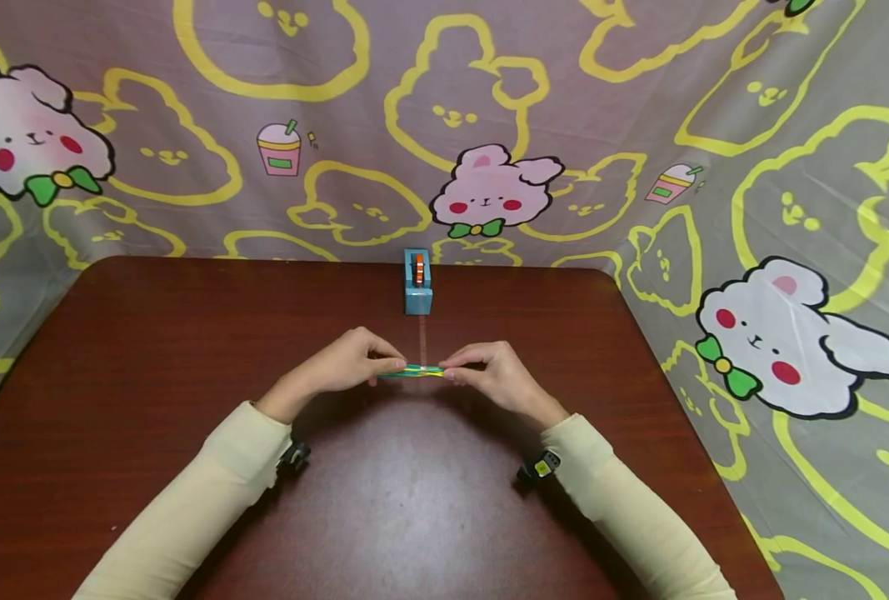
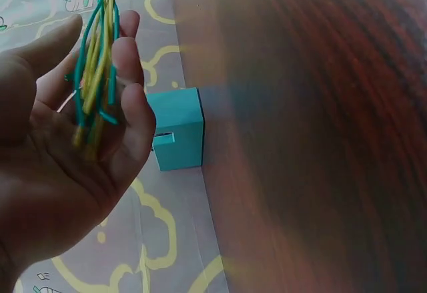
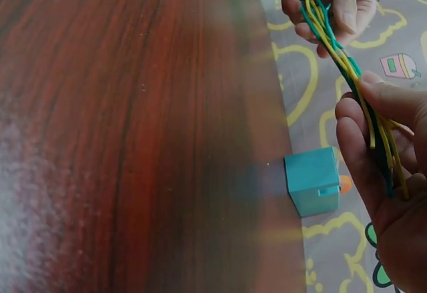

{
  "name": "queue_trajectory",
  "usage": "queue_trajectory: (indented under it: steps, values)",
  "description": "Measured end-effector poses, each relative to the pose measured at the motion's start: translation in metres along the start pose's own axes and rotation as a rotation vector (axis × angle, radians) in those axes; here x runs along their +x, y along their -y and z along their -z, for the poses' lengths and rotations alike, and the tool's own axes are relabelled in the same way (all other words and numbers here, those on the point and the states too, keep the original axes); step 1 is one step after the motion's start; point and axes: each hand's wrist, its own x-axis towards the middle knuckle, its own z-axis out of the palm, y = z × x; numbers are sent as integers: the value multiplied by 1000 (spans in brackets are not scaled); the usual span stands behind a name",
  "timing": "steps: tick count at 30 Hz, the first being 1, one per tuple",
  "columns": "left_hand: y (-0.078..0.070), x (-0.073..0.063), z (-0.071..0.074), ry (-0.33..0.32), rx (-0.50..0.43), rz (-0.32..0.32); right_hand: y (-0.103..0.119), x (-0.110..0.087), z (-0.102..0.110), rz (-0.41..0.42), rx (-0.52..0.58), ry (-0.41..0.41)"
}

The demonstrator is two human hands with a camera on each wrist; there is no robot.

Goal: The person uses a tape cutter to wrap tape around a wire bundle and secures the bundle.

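Observation:
Both hands hold a thin bundle of green and yellow wires [image 1: 423,371] level above the table, one hand at each end. My left hand [image 1: 342,362] has its thumb and curled fingers around the left part; in the left wrist view, loose wire ends [image 2: 93,99] spread over the palm. My right hand [image 1: 498,379] pinches the other part, and in the right wrist view its thumb [image 3: 383,93] lies on the wires above bent fingers. A shiny patch shows on the bundle between the hands.
Beyond the hands, near the table's back edge, stands a blue tape dispenser [image 1: 417,300] with an orange core. A narrow pale strip [image 1: 423,337] runs from it toward the bundle. Patterned cloth [image 1: 354,200] hangs behind and right of the brown table [image 1: 152,350].

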Motion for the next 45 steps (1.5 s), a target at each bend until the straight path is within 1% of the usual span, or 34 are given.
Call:
queue_trajectory:
  steps: [2,9,11,15,17,22,28,30,32,34,36,37,39,42,43,45]
  values:
    - [0,-1,0,-3,-20,0,-2,-1,0,29,-22,-10]
    - [3,-2,-5,-46,-87,10,32,-4,-2,84,-53,-52]
    - [4,-2,-7,-60,-110,16,31,-4,-2,102,-61,-63]
    - [4,-3,-10,-73,-147,29,29,-5,-4,106,-79,-80]
    - [4,-3,-11,-82,-162,21,22,-5,-4,104,-93,-89]
    - [5,-4,-14,-139,-166,-30,1,-3,-7,93,-111,-107]
    - [10,-4,-16,-196,-160,-80,-3,-2,-5,92,-93,-90]
    - [11,-5,-16,-208,-169,-94,-2,-1,-3,64,-76,-98]
    - [11,-5,-17,-223,-183,-108,-3,0,0,24,-42,-133]
    - [11,-6,-17,-236,-198,-123,-4,2,2,-24,23,-183]
    - [11,-6,-17,-250,-200,-140,-7,5,4,-101,117,-233]
    - [11,-6,-17,-258,-194,-145,-8,7,5,-154,184,-249]
    - [11,-6,-17,-271,-165,-158,-10,10,6,-285,368,-253]
    - [12,-6,-17,-288,-112,-179,-14,13,7,-506,697,-195]
    - [12,-6,-17,-293,-97,-185,-16,14,7,-568,802,-160]
    - [11,-6,-18,-299,-77,-203,-18,15,8,-655,965,-61]
